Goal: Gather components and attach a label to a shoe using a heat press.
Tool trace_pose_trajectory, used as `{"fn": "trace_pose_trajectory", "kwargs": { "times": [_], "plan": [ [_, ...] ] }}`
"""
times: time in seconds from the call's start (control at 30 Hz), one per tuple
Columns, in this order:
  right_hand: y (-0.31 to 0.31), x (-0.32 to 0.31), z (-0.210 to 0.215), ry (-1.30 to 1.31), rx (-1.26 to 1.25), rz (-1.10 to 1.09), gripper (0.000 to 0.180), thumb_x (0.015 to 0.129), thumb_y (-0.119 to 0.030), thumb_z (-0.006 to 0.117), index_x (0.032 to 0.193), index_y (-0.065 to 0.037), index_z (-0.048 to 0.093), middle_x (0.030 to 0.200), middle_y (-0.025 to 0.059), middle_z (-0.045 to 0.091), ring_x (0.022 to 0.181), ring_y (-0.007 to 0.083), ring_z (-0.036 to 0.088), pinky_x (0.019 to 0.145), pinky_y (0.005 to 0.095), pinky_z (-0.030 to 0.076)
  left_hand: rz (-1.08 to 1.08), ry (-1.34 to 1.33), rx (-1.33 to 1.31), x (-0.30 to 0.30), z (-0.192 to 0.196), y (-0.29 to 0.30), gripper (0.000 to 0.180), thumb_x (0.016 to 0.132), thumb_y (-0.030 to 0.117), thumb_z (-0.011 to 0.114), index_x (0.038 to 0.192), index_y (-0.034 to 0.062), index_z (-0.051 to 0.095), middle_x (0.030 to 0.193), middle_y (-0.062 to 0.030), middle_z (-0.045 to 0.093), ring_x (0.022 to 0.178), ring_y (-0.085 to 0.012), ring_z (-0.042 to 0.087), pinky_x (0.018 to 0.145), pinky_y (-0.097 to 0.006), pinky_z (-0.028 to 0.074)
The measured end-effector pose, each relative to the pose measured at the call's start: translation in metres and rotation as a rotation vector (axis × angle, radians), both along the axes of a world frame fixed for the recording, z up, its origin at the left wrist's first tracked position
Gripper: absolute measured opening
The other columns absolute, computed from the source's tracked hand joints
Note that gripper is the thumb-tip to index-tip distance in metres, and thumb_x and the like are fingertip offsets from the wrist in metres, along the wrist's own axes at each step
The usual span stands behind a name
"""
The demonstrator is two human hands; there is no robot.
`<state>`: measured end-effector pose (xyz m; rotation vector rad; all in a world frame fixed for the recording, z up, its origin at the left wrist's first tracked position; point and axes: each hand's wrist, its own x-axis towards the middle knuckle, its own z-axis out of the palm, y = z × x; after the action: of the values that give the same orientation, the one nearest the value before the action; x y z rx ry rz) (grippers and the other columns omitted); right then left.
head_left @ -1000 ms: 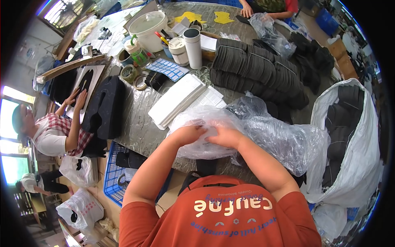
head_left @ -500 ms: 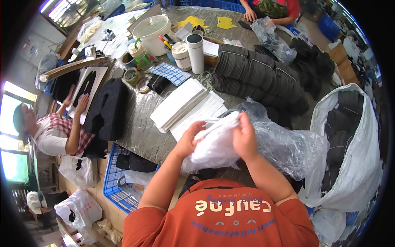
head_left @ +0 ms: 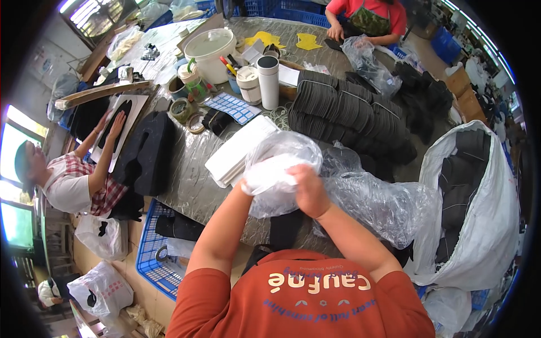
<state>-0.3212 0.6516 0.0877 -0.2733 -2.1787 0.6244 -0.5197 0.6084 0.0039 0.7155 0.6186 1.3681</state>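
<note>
Clear plastic bag [head_left: 284, 147] now balloons into a rounded shape between the hands, where half a second ago it was stretched in a flattened bunch; for the work in hand, this suggests its layers are coming apart. It is held up before the person's chest, partly covering the white paper stack [head_left: 239, 151] and left of the crumpled clear plastic sheeting [head_left: 383, 203]. The right hand [head_left: 310, 190] pinches its edge; the left hand [head_left: 246, 187] is largely veiled by film, so I cannot tell its grip.
</note>
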Motion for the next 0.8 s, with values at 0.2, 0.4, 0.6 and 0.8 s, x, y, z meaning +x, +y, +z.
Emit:
{"fn": "trace_pose_trajectory", "kwargs": {
  "times": [0.2,0.4,0.6,0.8],
  "plan": [
    [-0.01,0.013,-0.062,-0.828,-0.305,-0.104,0.022,0.076,-0.005,0.049,0.098,-0.004,0.053,0.099,0.0173,0.057,0.097,0.0355,0.054,0.085,0.0422,0.043,0.42,0.211,-0.324,-0.022,0.065,-0.031,0.021,0.086,-0.001,0.049,0.103,-0.004,0.062,0.108,-0.0128,0.061,0.099,-0.0173,0.057,0.084,-0.029,0.047],
    [-0.011,0.0,-0.051,-0.35,-0.622,-0.066,0.026,0.068,-0.009,0.057,0.094,-0.004,0.056,0.097,0.0154,0.059,0.093,0.0332,0.056,0.084,0.043,0.042,0.269,1.303,-0.108,0.035,0.075,-0.061,0.03,0.071,0.0,0.067,0.101,0.0018,0.062,0.095,-0.008,0.062,0.093,-0.0198,0.058,0.077,-0.03,0.048],
    [-0.013,0.004,-0.05,-0.278,-0.874,0.0,0.014,0.069,-0.004,0.057,0.083,-0.002,0.058,0.082,0.0125,0.061,0.088,0.0257,0.058,0.081,0.0343,0.044,0.288,1.765,-0.046,0.04,0.061,-0.071,0.026,0.062,0.002,0.068,0.087,0.0031,0.065,0.088,-0.0072,0.063,0.09,-0.0253,0.056,0.075,-0.035,0.046],
    [-0.015,0.009,-0.033,-0.173,-1.057,0.115,0.005,0.081,-0.006,0.059,0.084,-0.001,0.059,0.076,0.0022,0.059,0.076,0.0099,0.054,0.072,0.0251,0.044,0.435,1.4,0.032,0.035,0.066,-0.067,0.022,0.062,0.0,0.067,0.083,0.0063,0.066,0.085,-0.0065,0.064,0.087,-0.0241,0.055,0.079,-0.034,0.044]
  ]
}}
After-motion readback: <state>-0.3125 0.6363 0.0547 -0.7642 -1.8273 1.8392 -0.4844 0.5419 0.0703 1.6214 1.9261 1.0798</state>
